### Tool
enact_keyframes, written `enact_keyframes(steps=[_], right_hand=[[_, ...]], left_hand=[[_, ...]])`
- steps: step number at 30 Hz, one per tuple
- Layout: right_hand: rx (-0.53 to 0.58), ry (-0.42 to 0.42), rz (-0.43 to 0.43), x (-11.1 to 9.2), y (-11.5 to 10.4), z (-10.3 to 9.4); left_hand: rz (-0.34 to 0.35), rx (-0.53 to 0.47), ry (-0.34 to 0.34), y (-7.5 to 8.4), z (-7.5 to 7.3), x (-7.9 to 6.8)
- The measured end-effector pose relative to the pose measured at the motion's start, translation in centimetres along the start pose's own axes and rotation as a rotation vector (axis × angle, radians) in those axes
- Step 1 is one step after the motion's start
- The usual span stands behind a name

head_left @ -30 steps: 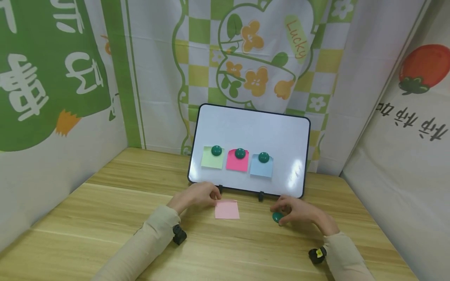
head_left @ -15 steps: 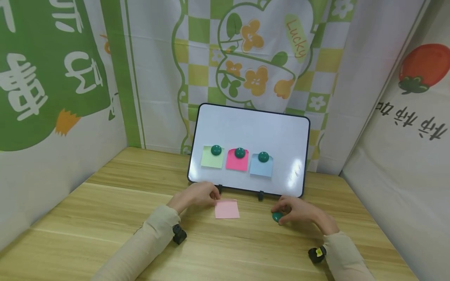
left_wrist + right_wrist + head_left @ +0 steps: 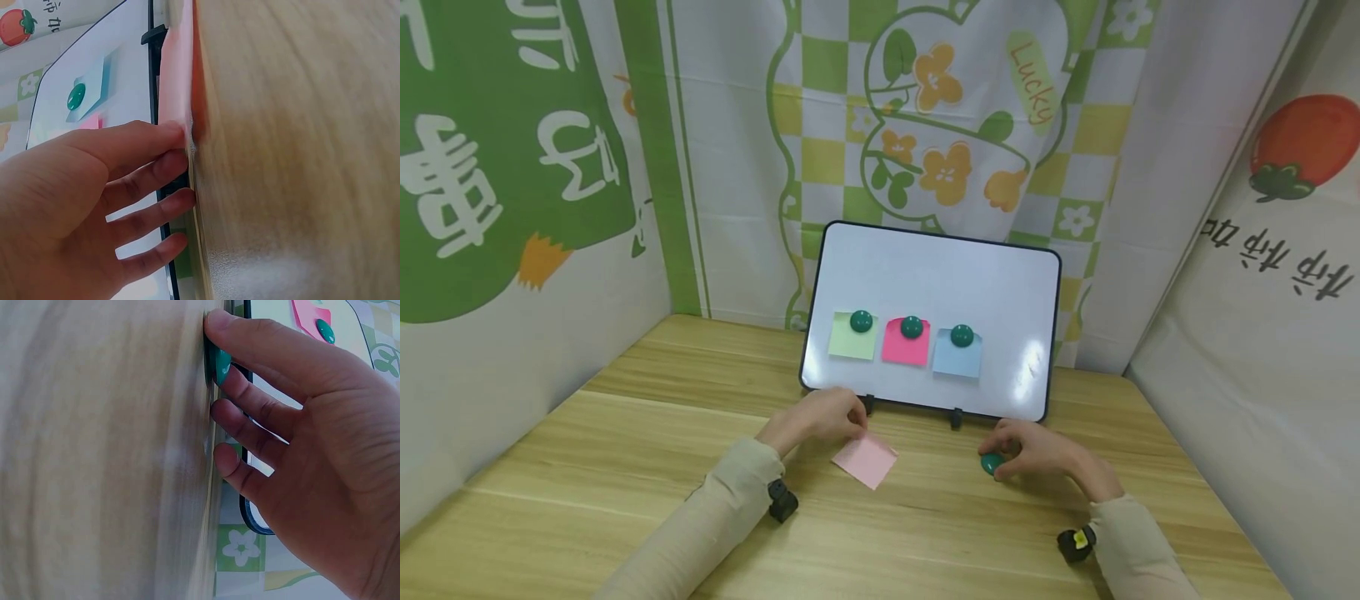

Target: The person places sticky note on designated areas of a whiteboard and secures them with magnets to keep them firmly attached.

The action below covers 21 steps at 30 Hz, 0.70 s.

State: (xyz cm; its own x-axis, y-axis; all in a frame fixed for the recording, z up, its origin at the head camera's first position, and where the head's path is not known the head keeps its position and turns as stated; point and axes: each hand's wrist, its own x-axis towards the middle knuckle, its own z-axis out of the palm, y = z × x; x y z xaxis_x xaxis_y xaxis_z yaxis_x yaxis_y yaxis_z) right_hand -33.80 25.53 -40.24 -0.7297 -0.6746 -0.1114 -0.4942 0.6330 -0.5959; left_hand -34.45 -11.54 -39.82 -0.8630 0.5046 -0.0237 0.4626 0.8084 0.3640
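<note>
My left hand (image 3: 822,417) pinches a corner of a light pink sticky note (image 3: 867,460), which lies turned at an angle just above or on the wooden table. In the left wrist view the thumb (image 3: 147,140) and index finger meet at the edge of the note (image 3: 176,75). My right hand (image 3: 1037,446) grips a round green magnet (image 3: 991,463) at the tabletop, between thumb and fingers, as the right wrist view shows for the magnet (image 3: 220,364). Behind both hands stands a whiteboard (image 3: 940,271) with a black frame, tilted back.
On the whiteboard, green magnets hold a light green note (image 3: 852,343), a bright pink note (image 3: 905,348) and a light blue note (image 3: 957,361) in a row. Black feet (image 3: 956,419) prop the board on the table (image 3: 887,542). Printed cloth (image 3: 730,167) hangs around the table.
The light pink note has turned in my left hand from lying square to a slanted position, shifting slightly left and toward me. My right hand and the magnet stay in place.
</note>
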Motion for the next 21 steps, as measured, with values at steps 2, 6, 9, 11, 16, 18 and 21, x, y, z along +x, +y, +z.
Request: enact_keyframes(steps=[2, 6, 9, 11, 16, 18, 21], right_hand=[[0.0, 0.002, 0.001, -0.02, 0.0, 0.0], [-0.002, 0.003, 0.001, -0.04, -0.01, 0.01], [-0.006, 0.003, 0.001, -0.04, -0.05, -0.01], [-0.006, 0.004, 0.001, -0.03, -0.06, -0.02], [-0.004, 0.002, 0.0, -0.02, 0.01, 0.02], [-0.005, 0.002, -0.003, 0.0, 0.06, 0.03], [-0.012, 0.002, -0.014, 0.03, 0.15, 0.03]], left_hand=[[-0.006, -0.002, -0.002, 0.03, -0.03, 0.01], [-0.017, -0.001, -0.005, -0.01, -0.03, 0.04], [-0.024, -0.003, -0.006, 0.01, -0.05, 0.03], [-0.026, -0.005, -0.004, 0.05, -0.06, 0.01], [-0.027, -0.014, -0.003, 0.13, -0.1, 0.02], [-0.026, -0.016, -0.002, 0.16, -0.12, 0.03], [-0.023, -0.012, 0.001, 0.18, -0.17, -0.01]])
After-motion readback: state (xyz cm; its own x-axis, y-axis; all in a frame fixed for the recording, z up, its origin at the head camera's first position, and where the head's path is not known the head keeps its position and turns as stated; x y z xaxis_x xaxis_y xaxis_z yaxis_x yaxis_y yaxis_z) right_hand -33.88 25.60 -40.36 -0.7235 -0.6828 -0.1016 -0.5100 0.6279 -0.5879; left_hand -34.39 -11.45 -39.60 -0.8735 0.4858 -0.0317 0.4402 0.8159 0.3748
